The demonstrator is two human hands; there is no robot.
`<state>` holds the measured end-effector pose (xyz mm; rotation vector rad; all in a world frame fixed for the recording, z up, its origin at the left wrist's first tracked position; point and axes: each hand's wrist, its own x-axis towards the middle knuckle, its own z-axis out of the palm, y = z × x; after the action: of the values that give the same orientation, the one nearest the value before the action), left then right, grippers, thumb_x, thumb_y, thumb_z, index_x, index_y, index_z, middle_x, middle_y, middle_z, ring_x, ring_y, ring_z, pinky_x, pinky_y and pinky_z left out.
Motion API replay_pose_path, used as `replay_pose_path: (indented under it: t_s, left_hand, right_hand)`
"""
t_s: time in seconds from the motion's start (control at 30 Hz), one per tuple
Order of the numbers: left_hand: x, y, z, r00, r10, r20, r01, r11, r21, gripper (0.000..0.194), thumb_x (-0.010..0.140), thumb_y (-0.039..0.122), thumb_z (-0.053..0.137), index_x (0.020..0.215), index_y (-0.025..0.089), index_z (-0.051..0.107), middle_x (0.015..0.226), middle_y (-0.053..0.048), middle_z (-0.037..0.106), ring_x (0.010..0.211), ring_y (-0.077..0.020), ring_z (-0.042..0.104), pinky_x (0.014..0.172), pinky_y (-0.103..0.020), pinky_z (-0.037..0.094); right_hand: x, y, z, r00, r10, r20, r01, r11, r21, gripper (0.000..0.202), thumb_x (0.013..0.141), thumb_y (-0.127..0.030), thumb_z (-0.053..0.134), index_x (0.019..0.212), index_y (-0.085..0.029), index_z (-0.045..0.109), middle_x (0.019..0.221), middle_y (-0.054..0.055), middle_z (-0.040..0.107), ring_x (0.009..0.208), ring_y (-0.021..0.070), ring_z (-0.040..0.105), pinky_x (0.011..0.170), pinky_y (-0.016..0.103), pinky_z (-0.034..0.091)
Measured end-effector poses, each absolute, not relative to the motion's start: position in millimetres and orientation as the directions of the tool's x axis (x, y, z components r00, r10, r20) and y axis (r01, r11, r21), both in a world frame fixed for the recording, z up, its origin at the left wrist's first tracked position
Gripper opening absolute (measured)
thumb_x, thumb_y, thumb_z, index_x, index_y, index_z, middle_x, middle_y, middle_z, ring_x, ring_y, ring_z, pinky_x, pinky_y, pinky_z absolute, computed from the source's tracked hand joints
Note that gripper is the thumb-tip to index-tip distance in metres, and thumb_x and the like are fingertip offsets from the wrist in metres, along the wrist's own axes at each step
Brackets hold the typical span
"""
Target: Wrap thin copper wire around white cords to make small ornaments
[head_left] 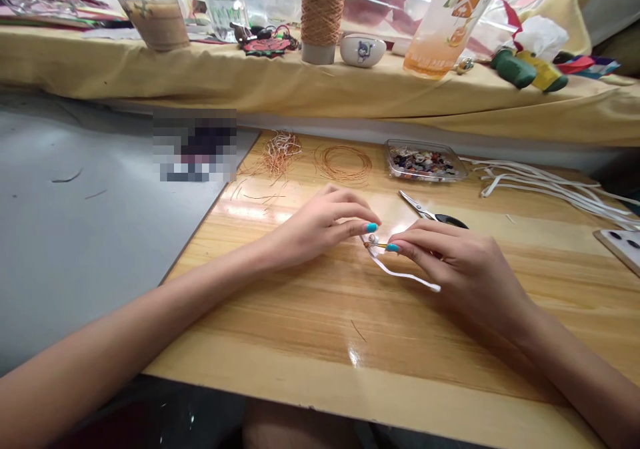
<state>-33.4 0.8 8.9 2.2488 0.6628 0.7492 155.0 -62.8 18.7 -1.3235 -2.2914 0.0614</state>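
Near the middle of the wooden table, my left hand [333, 222] has its thumb and fingers closed at the upper end of a white cord [400, 273]. The cord's loose end trails right under my other hand. Pinched in my right hand [450, 255] is a thin golden-brown strand [379, 245], which runs left to the cord. A small clear bead [373, 238] sits between the fingertips of both hands. Part of the cord is hidden by my left fingers. Scissors [425, 213] with black handles lie just behind my right hand.
A clear box of mixed beads [423, 162] stands at the back, beside coiled brown wire [345, 163] and a tangle of cords [281, 154]. White strips [545, 185] and a phone-like object [620, 247] lie right. Bottles and cups line the cloth-covered ledge [250, 79].
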Motion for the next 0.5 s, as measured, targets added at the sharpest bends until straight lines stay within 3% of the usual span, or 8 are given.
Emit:
replay_pose_path:
  t_s: [0.2,0.5]
  left_hand:
    - [-36,5,6,0.787,0.586,0.193,0.205,-0.544,0.814,0.021,0.079,0.03,0.047,0.081,0.016,0.062,0.085,-0.003,0.06,0.089,-0.0137,0.048,0.08,-0.027,0.037]
    - [-37,5,-1,0.794,0.525,0.306,0.159,-0.666,0.729,0.013,0.078,0.014,0.047,0.079,0.015,0.059,0.081,-0.003,0.059,0.086,-0.0121,0.046,0.075,-0.024,0.038]
  right_hand:
    - [157,-62,19,-0.426,0.819,0.385,0.788,0.545,-0.287,0.022,0.081,-0.025,0.045,0.073,-0.018,0.064,0.068,0.004,0.062,0.059,0.0113,0.054,0.054,0.023,0.038]
    - [158,-59,22,-0.492,0.835,0.246,0.747,0.55,-0.374,0.027,0.083,-0.027,0.04,0.077,-0.017,0.064,0.068,0.005,0.06,0.06,0.0122,0.053,0.052,0.023,0.038]
